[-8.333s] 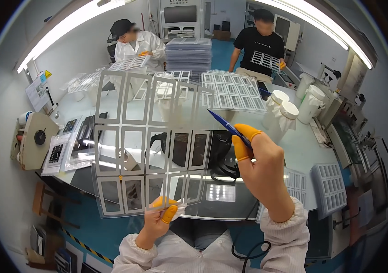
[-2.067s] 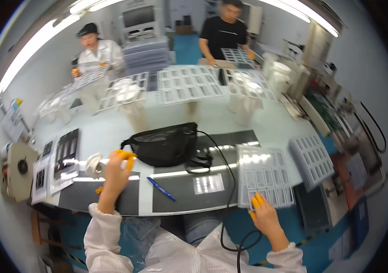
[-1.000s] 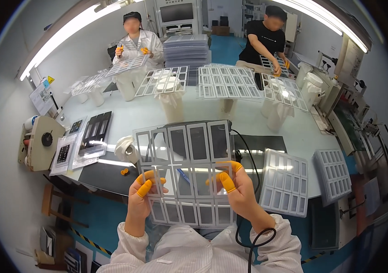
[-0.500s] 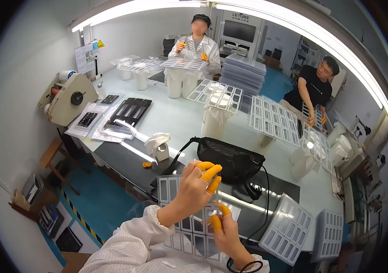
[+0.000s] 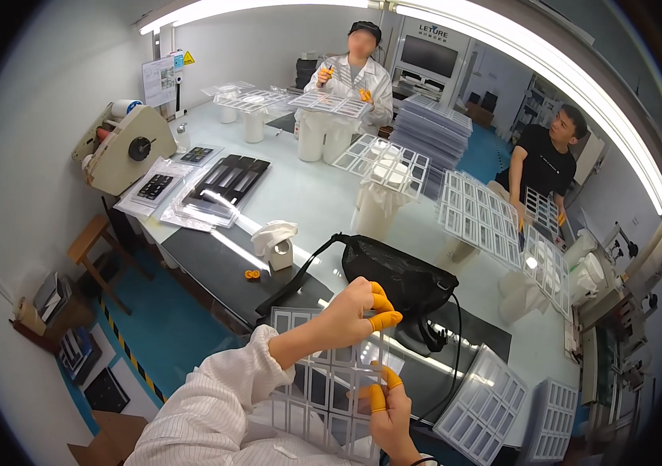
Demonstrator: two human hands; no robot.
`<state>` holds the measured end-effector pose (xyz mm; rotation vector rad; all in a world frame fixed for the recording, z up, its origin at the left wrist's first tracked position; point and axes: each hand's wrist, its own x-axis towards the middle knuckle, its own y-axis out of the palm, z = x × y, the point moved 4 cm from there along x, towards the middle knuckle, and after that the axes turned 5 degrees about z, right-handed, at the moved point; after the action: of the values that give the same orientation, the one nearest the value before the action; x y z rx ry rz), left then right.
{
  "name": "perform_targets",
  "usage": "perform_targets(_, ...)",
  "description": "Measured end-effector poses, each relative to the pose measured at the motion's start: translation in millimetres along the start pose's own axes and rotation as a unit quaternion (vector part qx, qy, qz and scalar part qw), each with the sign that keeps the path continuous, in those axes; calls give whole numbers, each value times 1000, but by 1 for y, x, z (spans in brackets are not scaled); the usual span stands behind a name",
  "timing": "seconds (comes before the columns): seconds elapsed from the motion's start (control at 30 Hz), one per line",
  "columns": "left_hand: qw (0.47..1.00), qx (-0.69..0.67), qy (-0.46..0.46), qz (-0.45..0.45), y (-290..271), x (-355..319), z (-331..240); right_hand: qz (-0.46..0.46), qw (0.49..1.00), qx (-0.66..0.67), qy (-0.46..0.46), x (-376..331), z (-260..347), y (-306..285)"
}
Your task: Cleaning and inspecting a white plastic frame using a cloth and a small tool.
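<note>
A clear plastic sheet with rows of pale-framed rectangular windows [image 5: 318,392] stands tilted in front of my body. My right hand [image 5: 391,415], with orange finger cots, pinches its right edge. Above it, my left hand [image 5: 350,317] reaches across the sheet's upper part, its orange-capped fingers closed together near the upper right corner. What lies between those left fingertips, perhaps a thin clear film or the sheet's edge, I cannot make out. Behind my hands a black mesh bag [image 5: 399,276] rests on the table.
More windowed sheets [image 5: 480,404] lie at the right table edge, beside another stack [image 5: 555,419]. Others rest on white canisters [image 5: 378,210]. A tissue holder [image 5: 278,252] and orange finger cots [image 5: 252,274] sit left. Two co-workers [image 5: 358,74] [image 5: 545,159] are across the table.
My left hand has moved slightly right and down, its fingers drawn closer together. My right hand has shifted down a little. The co-worker at right has raised a windowed sheet and looks up.
</note>
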<state>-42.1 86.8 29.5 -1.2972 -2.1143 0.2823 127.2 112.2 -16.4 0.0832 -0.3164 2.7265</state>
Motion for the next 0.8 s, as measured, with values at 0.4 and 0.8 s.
perform_targets(0.4, 946, 271, 165, -64, -14, -4, -21, 8, 999, 20, 29, -1, -16, -7)
perform_targets(0.8, 784, 461, 415, 26, -1, -9, -36, 25, 999, -5, 33, -8, -14, -10)
